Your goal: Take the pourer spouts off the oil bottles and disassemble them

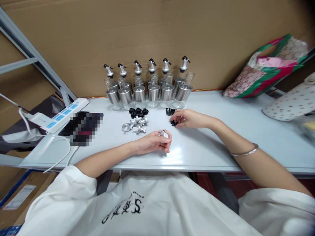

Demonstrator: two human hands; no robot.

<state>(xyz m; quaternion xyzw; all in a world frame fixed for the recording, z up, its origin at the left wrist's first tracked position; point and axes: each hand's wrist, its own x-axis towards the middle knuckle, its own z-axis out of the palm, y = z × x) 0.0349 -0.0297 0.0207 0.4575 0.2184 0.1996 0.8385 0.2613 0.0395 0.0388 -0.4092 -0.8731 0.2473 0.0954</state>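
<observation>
I sat at a glossy pale grey table (211,150), its back edge against a brown cardboard wall (118,36) and red tiles (206,183) below its front edge. A metal frame (31,49) rose past the left end.

Midway along the front edge, my left hand (156,141) gripped a smooth silver pourer spout (163,133). My right hand (187,118) lay farther back, fingers half curled over small round black pieces (174,123); I couldn't tell whether it pinched one. Flat black strips (169,111) lay just behind those.

Left of centre, shiny silver pourer heads (141,129) were heaped in front of ribbed black stoppers (138,110).

Toward the back edge, two rows of clear glass bottles wore brushed steel sleeves: the front bottles (154,93) had open necks, while the rear bottles (179,82) held silver pourers (152,67) with black tips.

A white power strip (65,116) with a plugged-in charger (38,119) angled across the back left corner. Near the right end sat a patterned bag (261,73), something pink in its mouth, and a white dotted thing (290,101).
</observation>
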